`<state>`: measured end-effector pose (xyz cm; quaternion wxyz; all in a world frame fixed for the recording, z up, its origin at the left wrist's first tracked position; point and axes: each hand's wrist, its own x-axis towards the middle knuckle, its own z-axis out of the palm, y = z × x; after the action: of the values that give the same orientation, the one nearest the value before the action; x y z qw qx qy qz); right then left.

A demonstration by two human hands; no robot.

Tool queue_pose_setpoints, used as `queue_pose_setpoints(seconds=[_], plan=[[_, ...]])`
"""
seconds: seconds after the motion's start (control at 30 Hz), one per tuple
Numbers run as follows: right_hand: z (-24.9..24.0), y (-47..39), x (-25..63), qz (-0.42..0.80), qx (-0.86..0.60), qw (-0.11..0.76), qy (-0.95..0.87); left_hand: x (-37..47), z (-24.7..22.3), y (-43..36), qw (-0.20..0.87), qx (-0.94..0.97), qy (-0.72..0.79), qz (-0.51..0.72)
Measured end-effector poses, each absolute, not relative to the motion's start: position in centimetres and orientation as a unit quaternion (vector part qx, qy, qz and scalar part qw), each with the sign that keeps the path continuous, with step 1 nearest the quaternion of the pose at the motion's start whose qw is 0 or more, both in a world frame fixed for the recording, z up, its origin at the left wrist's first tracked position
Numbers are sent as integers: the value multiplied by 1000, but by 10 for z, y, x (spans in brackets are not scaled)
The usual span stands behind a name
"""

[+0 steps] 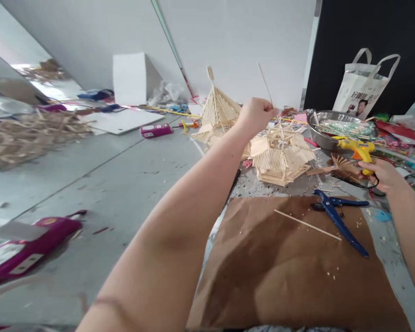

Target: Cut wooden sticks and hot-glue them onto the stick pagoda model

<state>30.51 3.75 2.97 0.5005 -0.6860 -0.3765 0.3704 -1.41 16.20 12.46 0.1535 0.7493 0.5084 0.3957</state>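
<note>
Fingers of the left hand point(255, 115) pinch a thin wooden stick point(264, 83), its long axis rising up-left, just above the stick model point(281, 157). The right hand point(383, 175), farther right, grips the yellow glue gun point(358, 150).

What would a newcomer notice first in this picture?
First, the left hand, raised at centre and pinching a thin stick above a stick model. To the right, the right hand grips a yellow glue gun near a steel bowl. Nearer, blue cutters lie on brown paper.
</note>
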Motion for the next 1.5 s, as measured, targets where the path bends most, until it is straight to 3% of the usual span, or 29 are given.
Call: queue_pose_setpoints(seconds=[0.23,0.43,0.73,1.07,1.5], plan=[[76,58,268,428,-566,568,-417,-13,124,175,139,778,492,365],[101,73,239,457,-551,517,-469,-19,117,181,134,764,469,423],[132,90,214,365,-527,439,-629,-19,99,180,142,724,456,498],[145,103,182,367,-589,359,-624,-14,86,177,118,716,473,499],[144,110,172,343,-589,340,-649,-18,72,177,101,698,469,532]])
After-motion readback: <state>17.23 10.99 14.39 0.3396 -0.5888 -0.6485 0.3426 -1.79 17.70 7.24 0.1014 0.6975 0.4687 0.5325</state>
